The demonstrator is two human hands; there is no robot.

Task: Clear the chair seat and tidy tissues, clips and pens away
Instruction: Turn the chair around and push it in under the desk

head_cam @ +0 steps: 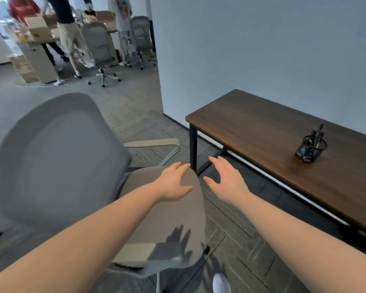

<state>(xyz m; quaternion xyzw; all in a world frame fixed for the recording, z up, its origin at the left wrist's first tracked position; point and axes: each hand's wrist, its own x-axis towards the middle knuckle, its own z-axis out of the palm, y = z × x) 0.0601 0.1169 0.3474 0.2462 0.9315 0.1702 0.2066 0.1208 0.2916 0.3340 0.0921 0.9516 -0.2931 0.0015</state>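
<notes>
- Head view: mesh pen holder (311, 148) on table (262, 132), pens (317, 134) upright inside.
- Left hand (174, 182) spread on chair seat (178, 218); right hand (226, 178) spread, empty.

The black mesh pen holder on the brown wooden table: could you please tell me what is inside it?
Dark pens stick up out of the black mesh pen holder. Whatever lies lower inside is too blurred to identify.

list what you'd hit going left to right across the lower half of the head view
chair backrest → left hand on the chair seat → right hand → wooden table → mesh pen holder
</notes>
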